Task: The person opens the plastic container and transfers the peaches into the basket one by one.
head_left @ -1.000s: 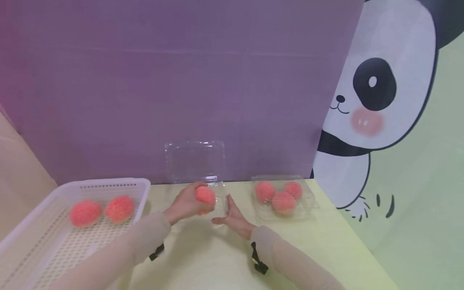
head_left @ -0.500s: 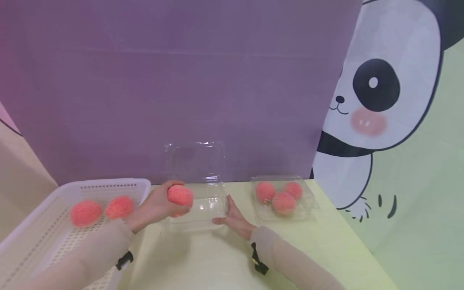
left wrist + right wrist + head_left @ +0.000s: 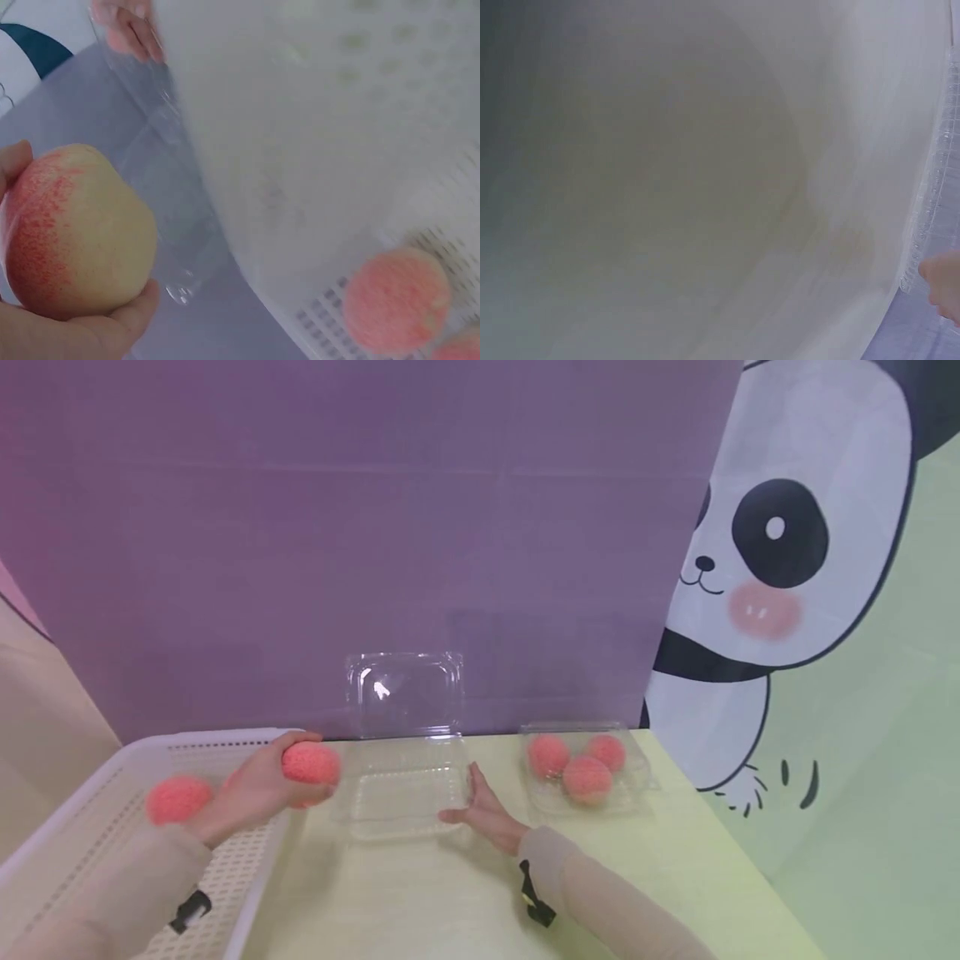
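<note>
My left hand (image 3: 255, 789) grips a pink peach (image 3: 311, 767) above the right rim of the white plastic basket (image 3: 246, 928). The left wrist view shows this peach's pale yellow side, with fingers around it. Another peach (image 3: 178, 799) lies in the basket, and one more is mostly hidden behind my left hand. In the middle of the table, a clear plastic clamshell box (image 3: 397, 835) stands with its lid (image 3: 405, 697) raised and no peach inside. My right hand (image 3: 491, 814) rests against the box's right side, thumb and fingers spread.
To the right sits a second clear box (image 3: 536, 806) holding three peaches (image 3: 587, 779). Behind the pale yellow table (image 3: 405, 902) hangs a purple backdrop (image 3: 375, 527). A panda picture (image 3: 832, 560) is on the right.
My left hand has moved left with the peach, from over the middle box to the basket's right rim. The right hand stays at the box's side.
</note>
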`<state>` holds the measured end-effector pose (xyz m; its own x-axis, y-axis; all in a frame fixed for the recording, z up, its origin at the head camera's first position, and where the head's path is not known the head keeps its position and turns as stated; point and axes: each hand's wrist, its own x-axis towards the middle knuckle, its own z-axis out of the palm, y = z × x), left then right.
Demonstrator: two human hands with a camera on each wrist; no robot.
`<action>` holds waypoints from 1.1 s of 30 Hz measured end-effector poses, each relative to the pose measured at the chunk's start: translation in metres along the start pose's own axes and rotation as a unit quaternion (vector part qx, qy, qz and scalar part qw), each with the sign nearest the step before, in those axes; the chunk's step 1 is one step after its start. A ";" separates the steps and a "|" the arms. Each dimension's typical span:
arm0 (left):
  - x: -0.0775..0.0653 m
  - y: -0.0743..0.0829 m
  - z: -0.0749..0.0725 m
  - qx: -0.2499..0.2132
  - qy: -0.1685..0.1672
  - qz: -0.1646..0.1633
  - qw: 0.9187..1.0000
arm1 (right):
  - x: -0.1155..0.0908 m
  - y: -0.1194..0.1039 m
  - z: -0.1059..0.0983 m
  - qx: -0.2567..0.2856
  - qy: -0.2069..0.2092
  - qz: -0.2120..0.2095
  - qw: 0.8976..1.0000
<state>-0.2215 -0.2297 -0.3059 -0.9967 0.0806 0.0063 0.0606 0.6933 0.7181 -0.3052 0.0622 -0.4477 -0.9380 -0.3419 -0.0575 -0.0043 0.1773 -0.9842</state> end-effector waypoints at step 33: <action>-0.007 -0.149 -0.070 0.047 -0.017 0.052 0.997 | -0.001 0.002 -0.007 -0.011 0.004 0.004 1.000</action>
<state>-0.2277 -0.3840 -0.3641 -0.9826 0.1778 0.0530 0.1694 0.7439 0.6465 -0.3063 0.0694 -0.4486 -0.9406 -0.3336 -0.0634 -0.0048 0.1997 -0.9798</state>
